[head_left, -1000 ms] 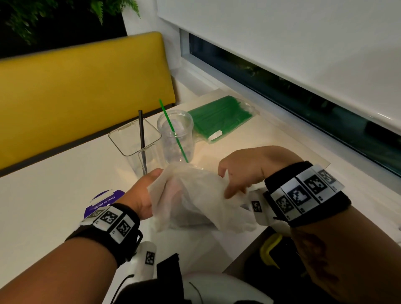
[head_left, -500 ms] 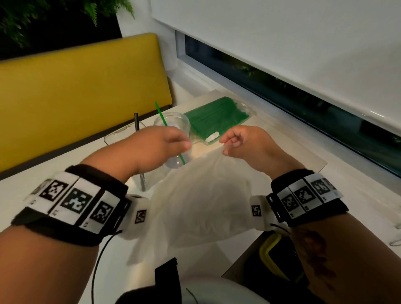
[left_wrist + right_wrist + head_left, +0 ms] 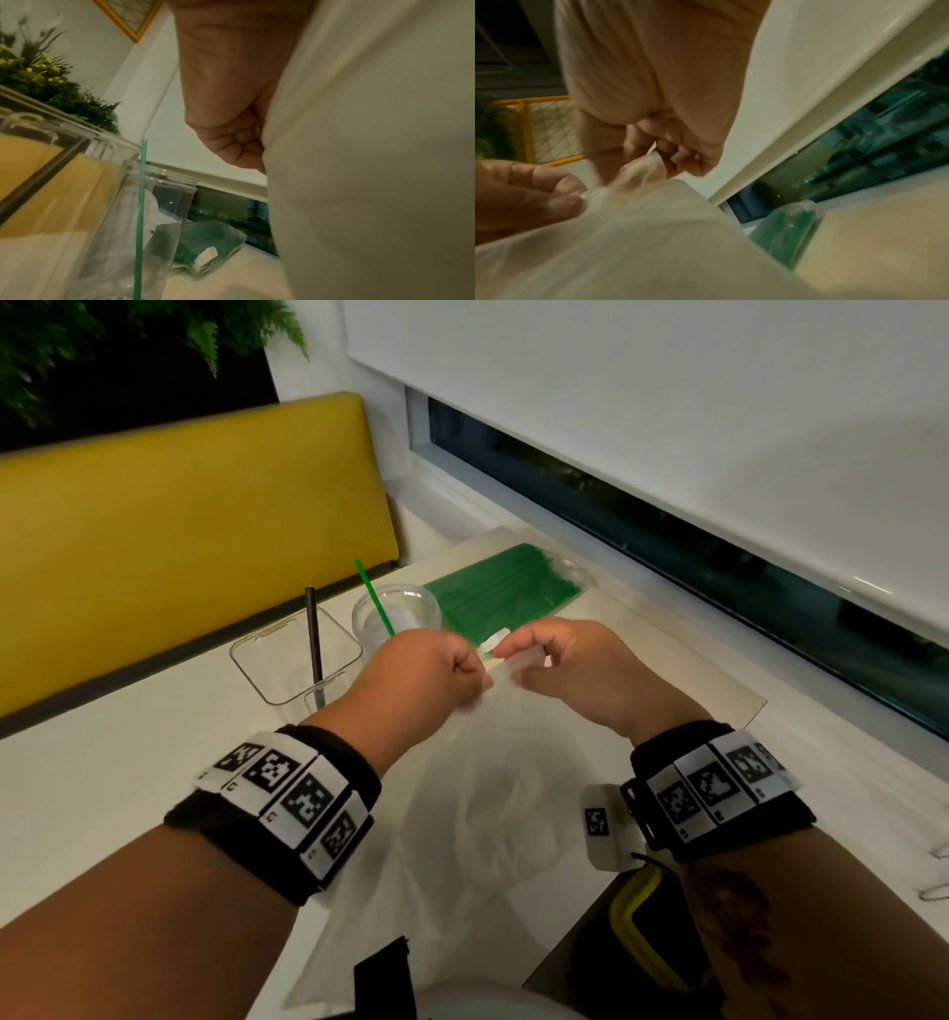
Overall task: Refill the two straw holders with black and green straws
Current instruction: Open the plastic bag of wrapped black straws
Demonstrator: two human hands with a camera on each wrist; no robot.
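Observation:
Both hands hold a thin translucent white plastic bag (image 3: 477,819) up over the table by its top edge. My left hand (image 3: 436,667) pinches it with curled fingers; my right hand (image 3: 560,660) pinches it a few centimetres to the right. The bag (image 3: 639,233) hangs down toward me. Behind the hands stands a round clear holder (image 3: 398,616) with one green straw (image 3: 374,595). Left of it a square clear holder (image 3: 292,654) has one black straw (image 3: 313,639). A sealed pack of green straws (image 3: 506,590) lies behind, near the window.
A yellow bench back (image 3: 179,521) runs along the table's far left. The window sill and dark window (image 3: 719,567) border the right. The white table (image 3: 102,788) ends near my body, where a dark object with a yellow rim (image 3: 647,932) sits below.
Both hands have risen from the crumpled bag and drawn it up by its top edge. They have since come closer together, and the bag now hangs spread out.

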